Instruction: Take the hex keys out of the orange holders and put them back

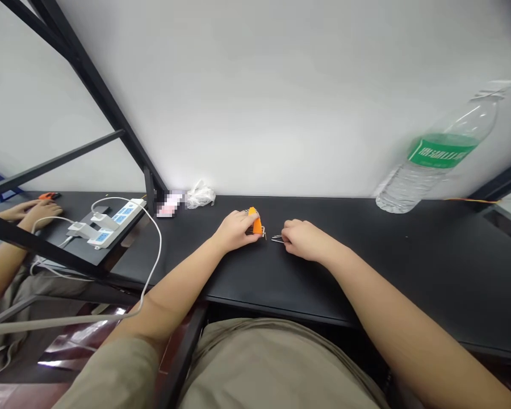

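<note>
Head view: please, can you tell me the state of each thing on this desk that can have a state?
Left hand, closed around the orange-handled tool
Right hand, pinching a thin metal piece
Plastic water bottle, standing upright
Power strip, two white plugs inserted
Plastic bag, crumpled

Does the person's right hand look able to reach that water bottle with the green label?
Probably yes. The right hand lies on the black desk with a thin metal piece at its fingertips, and nothing stands between it and the water bottle; a sideways stretch along the desk should do.
</note>
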Demonstrator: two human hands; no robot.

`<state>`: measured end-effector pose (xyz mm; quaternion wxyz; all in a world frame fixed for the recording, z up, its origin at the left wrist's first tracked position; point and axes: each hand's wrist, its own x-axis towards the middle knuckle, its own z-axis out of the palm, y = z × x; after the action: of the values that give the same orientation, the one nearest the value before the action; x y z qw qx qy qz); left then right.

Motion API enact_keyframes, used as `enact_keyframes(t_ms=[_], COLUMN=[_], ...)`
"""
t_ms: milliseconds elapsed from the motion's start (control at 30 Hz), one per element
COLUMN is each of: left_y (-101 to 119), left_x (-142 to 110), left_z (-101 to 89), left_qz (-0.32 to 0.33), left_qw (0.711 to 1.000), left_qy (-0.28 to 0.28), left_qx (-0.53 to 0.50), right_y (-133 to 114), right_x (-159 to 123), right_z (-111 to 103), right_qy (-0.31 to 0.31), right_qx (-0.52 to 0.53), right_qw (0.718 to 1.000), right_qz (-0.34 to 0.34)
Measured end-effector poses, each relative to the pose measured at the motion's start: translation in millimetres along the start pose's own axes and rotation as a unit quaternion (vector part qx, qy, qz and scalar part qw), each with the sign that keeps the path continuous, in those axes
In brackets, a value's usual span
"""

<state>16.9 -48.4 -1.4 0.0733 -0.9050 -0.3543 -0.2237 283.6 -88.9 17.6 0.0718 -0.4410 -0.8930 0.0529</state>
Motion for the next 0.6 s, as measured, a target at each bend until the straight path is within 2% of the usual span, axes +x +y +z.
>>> enact_keyframes(t_ms=[233,433,600], left_y=[8,15,15], left_x=[1,3,3], left_z=[2.3,2.0,6.6], left_qz=[0.027,0.037,0.035], left_qw=[0.999,0.999,0.999], left_qy=[-0.001,0.009,0.012], left_qx=[-0.016,-0.028,-0.028], right_y=[0,8,7], right_x=[-2,-2,-3], right_z=[-6,-10,-13], right_qy=[0.034,0.042,0.038], right_qx=[0.047,0.193,0.223], right_qw=[0.998,0.98,0.974], right_qz=[0.031,-0.001,-0.002])
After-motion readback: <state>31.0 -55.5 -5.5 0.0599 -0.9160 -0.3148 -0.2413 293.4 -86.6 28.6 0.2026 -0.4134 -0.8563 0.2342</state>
